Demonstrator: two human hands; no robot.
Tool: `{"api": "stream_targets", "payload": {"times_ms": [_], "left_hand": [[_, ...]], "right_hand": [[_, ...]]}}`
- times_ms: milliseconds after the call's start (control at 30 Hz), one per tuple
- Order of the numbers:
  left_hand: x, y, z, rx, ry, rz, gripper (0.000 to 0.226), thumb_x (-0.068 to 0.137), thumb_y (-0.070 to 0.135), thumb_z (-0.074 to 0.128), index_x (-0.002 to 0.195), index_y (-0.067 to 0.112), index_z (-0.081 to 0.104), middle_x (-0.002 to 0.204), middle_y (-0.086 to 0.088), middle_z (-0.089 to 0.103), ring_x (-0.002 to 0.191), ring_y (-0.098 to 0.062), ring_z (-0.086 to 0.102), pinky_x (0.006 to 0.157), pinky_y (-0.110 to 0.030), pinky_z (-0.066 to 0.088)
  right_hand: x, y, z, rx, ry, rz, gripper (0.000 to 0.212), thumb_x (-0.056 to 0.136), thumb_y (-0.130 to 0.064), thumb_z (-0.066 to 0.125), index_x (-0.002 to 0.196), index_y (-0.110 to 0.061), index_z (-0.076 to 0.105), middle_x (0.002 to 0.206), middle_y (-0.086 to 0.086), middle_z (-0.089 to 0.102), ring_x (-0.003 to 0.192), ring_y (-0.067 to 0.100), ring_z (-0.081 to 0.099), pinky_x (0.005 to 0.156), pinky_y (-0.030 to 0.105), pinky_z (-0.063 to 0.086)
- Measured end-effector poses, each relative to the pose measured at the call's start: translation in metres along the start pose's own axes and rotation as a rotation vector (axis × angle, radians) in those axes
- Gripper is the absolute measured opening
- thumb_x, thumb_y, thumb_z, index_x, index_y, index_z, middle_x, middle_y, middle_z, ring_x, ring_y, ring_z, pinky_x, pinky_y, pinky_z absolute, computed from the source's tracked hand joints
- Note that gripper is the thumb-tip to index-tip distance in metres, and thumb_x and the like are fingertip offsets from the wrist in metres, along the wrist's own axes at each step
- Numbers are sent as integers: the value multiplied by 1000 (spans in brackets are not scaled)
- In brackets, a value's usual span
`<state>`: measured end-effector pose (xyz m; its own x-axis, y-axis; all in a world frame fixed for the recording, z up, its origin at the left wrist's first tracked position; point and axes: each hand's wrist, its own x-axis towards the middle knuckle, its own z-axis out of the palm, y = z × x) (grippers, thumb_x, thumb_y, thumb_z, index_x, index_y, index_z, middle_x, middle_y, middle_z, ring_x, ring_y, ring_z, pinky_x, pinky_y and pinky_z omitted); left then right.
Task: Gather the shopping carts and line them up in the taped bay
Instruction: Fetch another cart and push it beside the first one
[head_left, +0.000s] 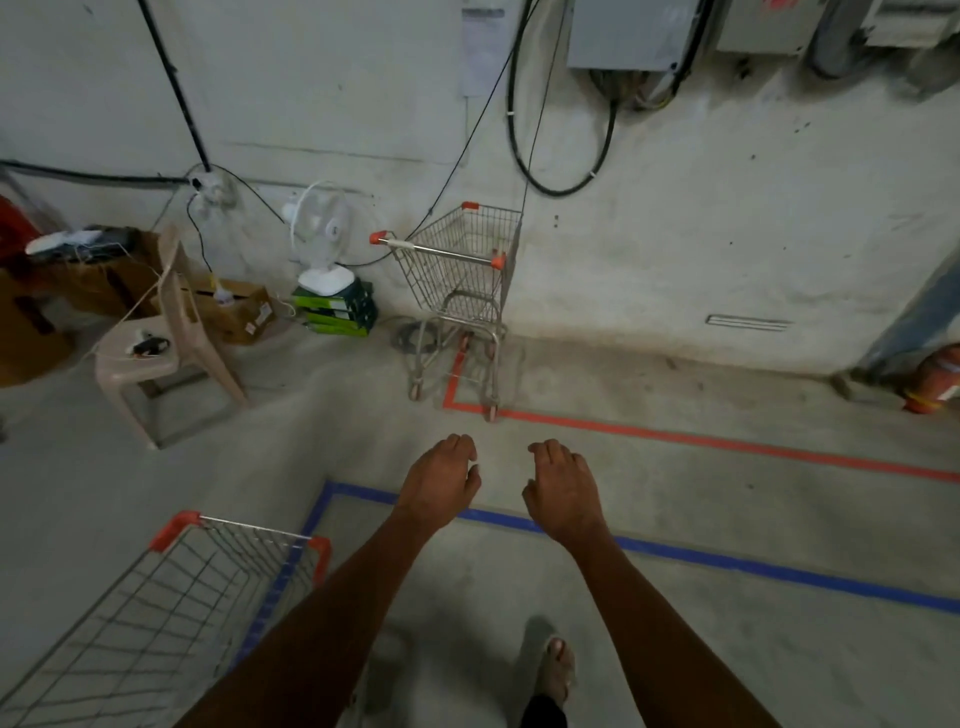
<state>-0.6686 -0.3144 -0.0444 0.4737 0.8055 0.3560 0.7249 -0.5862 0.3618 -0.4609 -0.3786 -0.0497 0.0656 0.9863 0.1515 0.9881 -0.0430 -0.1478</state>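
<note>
Two carts | far cart (457, 291) at wall, on red tape corner (451, 400); near cart (171, 613) well short of it | left hand (441, 483), right hand (563, 491) loosely curled, empty | step: reaching; next: grasp far cart's handle (441, 252).

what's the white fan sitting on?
The white fan stands on a stack of green boxes, its base covering the top one. Whether anything lies behind the stack cannot be seen. Both hands are away from it.

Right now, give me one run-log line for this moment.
left hand empty | right hand empty | far cart on red tape corner | near cart beside blue tape
</note>
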Motion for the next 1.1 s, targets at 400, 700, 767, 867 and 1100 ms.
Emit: {"api": "stream_targets", "payload": {"times_ms": [400, 700, 767, 867, 1100], "left_hand": [[261, -80, 72, 68, 16, -99, 18, 85, 28, 60, 101, 19, 58, 93, 0, 63, 80, -23, 63, 66, -35, 50], [413, -152, 104, 100, -2, -154, 19, 84, 27, 53, 99, 15, 57, 94, -6, 59, 82, -30, 60, 66, -42, 51], [446, -184, 113, 88, -9, -160, 24, 83, 30, 50, 101, 16, 57, 96, -5, 60, 84, -30, 61, 67, -41, 51], [496, -241, 123, 64, -12, -163, 31, 82, 30, 53, 109, 14, 59, 99, -7, 62, 87, -29, 61, 70, -39, 49], [612, -377, 126, 16, -63, -177, 45, 78, 19, 66, 121, 10, 62, 117, -12, 65, 100, -33, 63, 83, -41, 53]], "right_hand": [[309, 102, 23, -5, -43, -121, 54, 75, -21, 68, 126, -7, 58, 116, 11, 63, 109, 32, 58, 92, 43, 46], [485, 113, 52, 27, -36, -201, 56, 69, -19, 68, 123, -6, 58, 112, 12, 63, 105, 32, 59, 89, 43, 48], [529, 108, 66, 39, -26, -216, 58, 69, -20, 63, 125, -5, 58, 114, 13, 63, 108, 33, 58, 91, 43, 47], [601, 97, 88, 36, -4, -215, 61, 71, -22, 59, 129, -5, 56, 120, 13, 62, 113, 32, 57, 97, 42, 43], [765, 48, 127, 7, -2, -131, 60, 76, -20, 67, 134, -10, 55, 127, 9, 62, 117, 28, 59, 102, 47, 47]]}}
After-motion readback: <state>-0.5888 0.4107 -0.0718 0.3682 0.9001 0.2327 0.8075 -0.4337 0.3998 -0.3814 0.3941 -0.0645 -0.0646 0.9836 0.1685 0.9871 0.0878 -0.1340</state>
